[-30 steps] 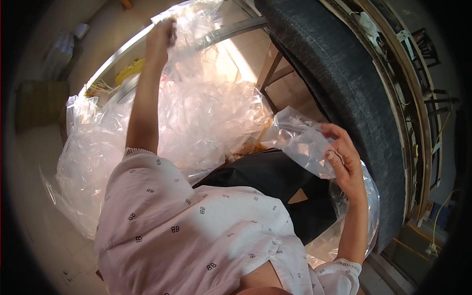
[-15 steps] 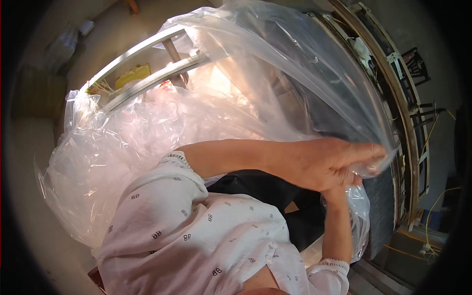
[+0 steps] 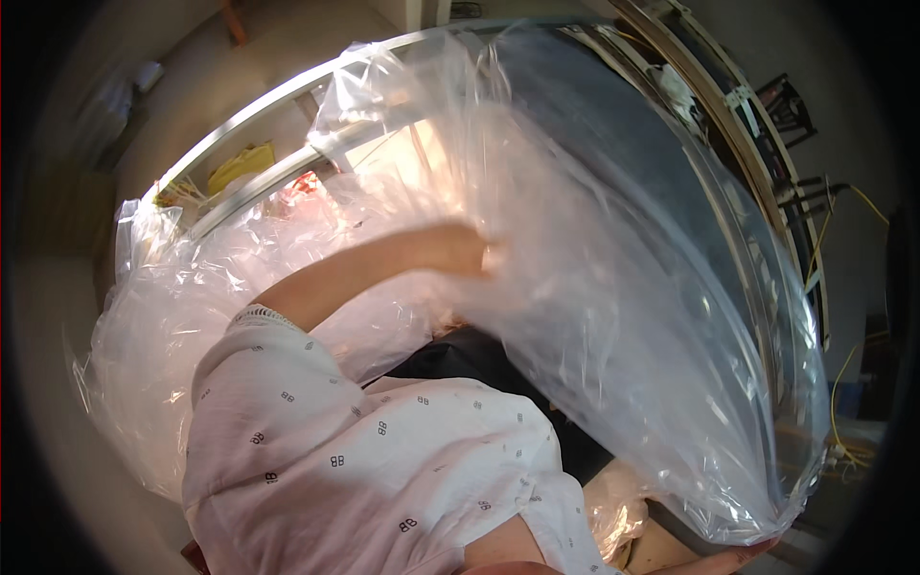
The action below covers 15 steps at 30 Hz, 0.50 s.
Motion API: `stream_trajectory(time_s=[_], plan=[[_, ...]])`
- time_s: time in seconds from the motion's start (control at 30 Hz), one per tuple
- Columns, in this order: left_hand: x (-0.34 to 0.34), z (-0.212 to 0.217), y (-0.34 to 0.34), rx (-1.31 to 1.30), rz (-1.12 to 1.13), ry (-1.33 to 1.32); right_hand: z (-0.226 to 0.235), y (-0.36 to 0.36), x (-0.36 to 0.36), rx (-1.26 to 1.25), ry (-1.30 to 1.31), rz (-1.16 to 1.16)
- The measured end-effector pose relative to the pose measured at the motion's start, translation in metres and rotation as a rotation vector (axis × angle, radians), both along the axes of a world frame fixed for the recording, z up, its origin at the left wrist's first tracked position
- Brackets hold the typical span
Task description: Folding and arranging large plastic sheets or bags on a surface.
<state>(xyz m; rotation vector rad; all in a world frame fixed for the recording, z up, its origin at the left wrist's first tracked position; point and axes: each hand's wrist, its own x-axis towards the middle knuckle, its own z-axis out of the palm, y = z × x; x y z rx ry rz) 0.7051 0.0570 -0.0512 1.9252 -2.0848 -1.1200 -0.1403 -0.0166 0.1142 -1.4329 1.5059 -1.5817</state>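
"How many hands are in view?"

"Two, both belonging to the wearer. The left hand (image 3: 476,254) is near the middle, at the end of a bent arm. The right hand (image 3: 747,556) shows only in part, at the bottom edge toward the right."

"What are they touching?"

"One large clear plastic sheet (image 3: 632,326). It spreads in a wide, bulging sweep from the top centre to the lower right. The right hand is against its lower end. The left hand is at its near side and blurred, so whether it touches is unclear."

"And the fingers?"

"I cannot tell for either hand: the left fingers are lost in blur and plastic, and too little of the right shows."

"What else can be counted?"

"One crumpled plastic heap (image 3: 172,364) on the left; its separate pieces cannot be counted. Beyond it are two pale rails (image 3: 259,105), one yellow item (image 3: 240,170) and one red item (image 3: 306,185). One long dark surface (image 3: 575,77) shows through the sheet at the upper right. Closest to the viewer are one white patterned shirt (image 3: 383,460) and a patch of black cloth (image 3: 450,355)."
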Motion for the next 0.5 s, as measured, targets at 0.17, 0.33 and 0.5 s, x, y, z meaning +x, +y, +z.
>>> stream_trajectory(time_s=[0.17,0.33,0.5], plan=[[-0.045,0.013,0.001,0.076,-0.347,0.568,0.012,0.075,-0.037,0.099,-0.219,-0.148],[-0.023,0.037,-0.071,-0.821,0.356,0.249,0.017,0.13,-0.026,0.221,-0.453,-0.327],[0.004,0.01,-0.145,-1.084,0.578,0.055,0.002,0.173,0.009,0.238,-0.653,-0.439]])
